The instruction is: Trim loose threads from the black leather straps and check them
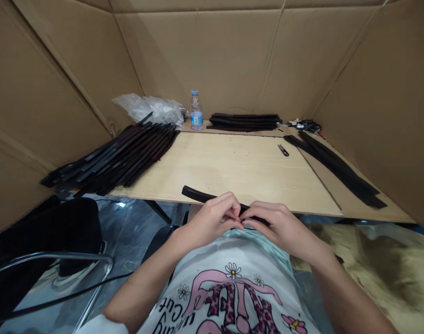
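Observation:
A long, narrow black strip [197, 195] with a small hole near its left end lies across the table's front edge and runs beneath both my hands. My left hand [220, 215] is closed, thumb and fingers pinched at the strip's near side. Facing it, my right hand [272, 222] is also closed, its fingertips meeting the left ones over the strip's middle. Whatever small part sits between the fingertips is hidden. Farther back on the table [212, 162] lie small thread snips [283, 150], apart from both hands.
Black strips are piled at the left [128, 157], stacked at the back [244, 122] and laid along the right [337, 171]. A water bottle [197, 113] stands beside clear plastic bags [156, 110]. Cardboard walls [205, 55] enclose the table. At lower left, a person's dark-clothed leg [72, 222] shows near a metal chair frame [59, 255].

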A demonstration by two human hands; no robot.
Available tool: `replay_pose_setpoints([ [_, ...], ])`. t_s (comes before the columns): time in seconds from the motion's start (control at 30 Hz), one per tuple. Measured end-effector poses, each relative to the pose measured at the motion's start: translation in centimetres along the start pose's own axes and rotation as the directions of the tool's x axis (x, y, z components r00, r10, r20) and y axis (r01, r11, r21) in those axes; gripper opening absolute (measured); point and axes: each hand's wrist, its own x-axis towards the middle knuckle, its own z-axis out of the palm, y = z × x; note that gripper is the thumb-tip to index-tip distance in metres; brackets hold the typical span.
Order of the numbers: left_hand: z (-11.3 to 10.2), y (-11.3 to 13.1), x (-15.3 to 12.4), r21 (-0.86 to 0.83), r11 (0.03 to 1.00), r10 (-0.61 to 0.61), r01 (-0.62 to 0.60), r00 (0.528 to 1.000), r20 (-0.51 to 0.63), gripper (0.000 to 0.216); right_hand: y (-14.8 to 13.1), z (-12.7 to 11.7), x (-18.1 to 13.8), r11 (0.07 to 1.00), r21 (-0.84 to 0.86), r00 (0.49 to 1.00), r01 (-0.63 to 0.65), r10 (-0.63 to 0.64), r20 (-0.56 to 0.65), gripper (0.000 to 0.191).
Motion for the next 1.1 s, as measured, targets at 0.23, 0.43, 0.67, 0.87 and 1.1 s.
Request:
replay_pose_setpoints([
  [0.23, 0.2, 0.0, -0.1, 0.017, 1.000, -0.016, 0.016, 1.000, -0.009, 0.014, 0.0, -0.2, -0.1, 1.000, 0.001, 1.000, -0.006, 0.006, 0.001, 0.017],
  [0.43, 0.3, -0.2, 0.0, -0.074, 0.997, -0.037, 0.036, 0.999, -0.023, 0.016, -0.1, -0.4, -0.3, 1.000, 0.000, 1.000, -0.019, 0.019, 0.019, 0.014],
  [0.67, 0.4, -0.5, 0.1, -0.113, 0.992, -0.060, 0.056, 0.998, -0.034, 0.018, 0.0, -0.3, -0.2, 1.000, 0.023, 0.999, -0.019, 0.018, 0.039, 0.015],
  [0.87, 0.7, -0.1, 0.1, -0.025, 0.999, -0.045, 0.043, 0.996, -0.082, 0.016, 0.0, -0.4, -0.3, 1.000, -0.008, 0.997, -0.019, 0.020, 0.075, 0.018],
  [1.1, 2.2, -2.9, -2.9, 0.226, 0.969, 0.059, -0.102, 0.979, 0.193, 0.031, 1.4, -2.6, -0.9, 0.972, -0.138, 0.979, -0.192, 0.180, -0.093, 0.019],
])
